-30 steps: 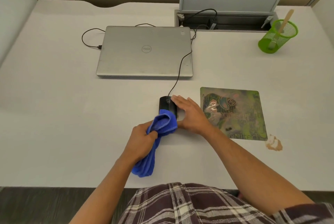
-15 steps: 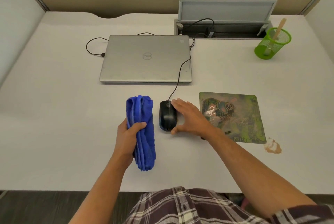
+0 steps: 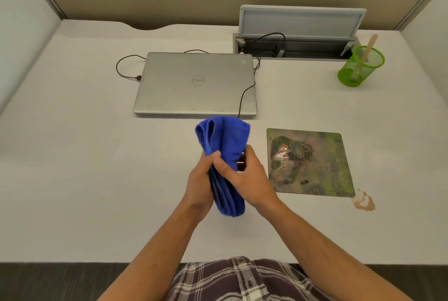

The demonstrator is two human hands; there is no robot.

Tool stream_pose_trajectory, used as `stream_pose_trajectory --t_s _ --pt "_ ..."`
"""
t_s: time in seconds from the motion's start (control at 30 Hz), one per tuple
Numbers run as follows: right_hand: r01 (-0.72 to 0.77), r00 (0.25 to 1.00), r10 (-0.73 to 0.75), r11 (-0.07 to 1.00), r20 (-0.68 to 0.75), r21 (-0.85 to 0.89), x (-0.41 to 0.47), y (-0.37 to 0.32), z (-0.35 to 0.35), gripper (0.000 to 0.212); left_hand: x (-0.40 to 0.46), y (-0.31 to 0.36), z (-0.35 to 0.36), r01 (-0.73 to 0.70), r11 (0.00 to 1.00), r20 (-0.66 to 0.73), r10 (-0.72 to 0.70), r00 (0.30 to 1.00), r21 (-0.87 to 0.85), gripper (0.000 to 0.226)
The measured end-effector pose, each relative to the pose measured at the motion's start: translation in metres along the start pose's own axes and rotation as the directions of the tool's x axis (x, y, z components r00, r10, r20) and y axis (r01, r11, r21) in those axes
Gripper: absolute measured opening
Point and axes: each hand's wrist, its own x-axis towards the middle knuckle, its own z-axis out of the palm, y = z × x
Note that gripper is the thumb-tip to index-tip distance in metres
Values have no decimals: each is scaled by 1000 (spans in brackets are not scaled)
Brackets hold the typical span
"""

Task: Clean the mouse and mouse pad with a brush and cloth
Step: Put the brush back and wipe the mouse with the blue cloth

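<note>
The left hand (image 3: 200,184) is clenched around the bunched blue cloth (image 3: 225,155); the right hand (image 3: 249,179) grips the black mouse (image 3: 242,162) (mostly hidden behind cloth and fingers), pressed against the cloth; its cable (image 3: 244,97) runs back across the closed laptop (image 3: 196,83); the mouse pad (image 3: 309,163) lies just right of the hands on the desk (image 3: 84,167); a brush handle (image 3: 368,48) stands in the green mesh cup (image 3: 358,67) at the far right.

Both hands gripped a bunched blue cloth (image 3: 225,152) above the white counter (image 3: 84,179): left hand (image 3: 201,184) low, right hand (image 3: 252,179) beside it holding a mostly hidden black mouse (image 3: 242,162). A green patterned square mouse pad (image 3: 309,162) lay right.
</note>
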Motion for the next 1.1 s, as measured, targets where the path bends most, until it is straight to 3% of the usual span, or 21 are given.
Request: stream_pose_trajectory --t_s 0.17,0.3,0.37,0.43,0.53,0.6,0.67,0.8,0.97,1.1 --pt "-28 999 26 995 27 97 4 -3 -3 52 0 2 10 -13 997 146 3 989 71 77" --pt "-39 999 38 999 -12 -19 8 2 -9 24 6 1 -5 -40 938 242 -48 969 343 80" --pt "-53 998 51 997 -49 -55 12 3 -17 11 9 3 -15 -122 871 292 -25 956 476 71" --pt "-54 992 38 989 -122 -137 18 -1 -29 10 17 0 -32 -261 745 310 76 948 614 67" --pt "-41 984 -14 953 -177 -301 32 -9 -48 16 34 -11 -68 -347 457 296 182 938 819 78" --pt "20 984 -96 894 -149 -448 44 -11 -51 21 45 -17 -84 -397 224 365 173 915 890 91" --pt "78 979 -174 797 -104 -600 55 -9 -45 22 55 -24 -90 -476 84 463 141 875 875 97" --pt "112 972 -231 624 -45 -773 74 -4 -19 28 69 -31 -92 -544 47 535 129 835 838 97" --pt "85 987 -158 437 17 -895 84 9 7 31 74 -34 -94 -588 63 567 200 799 806 87" --pt "93 991 -128 468 37 -879 82 18 7 34 75 -36 -94 -597 63 574 209 792 800 84"
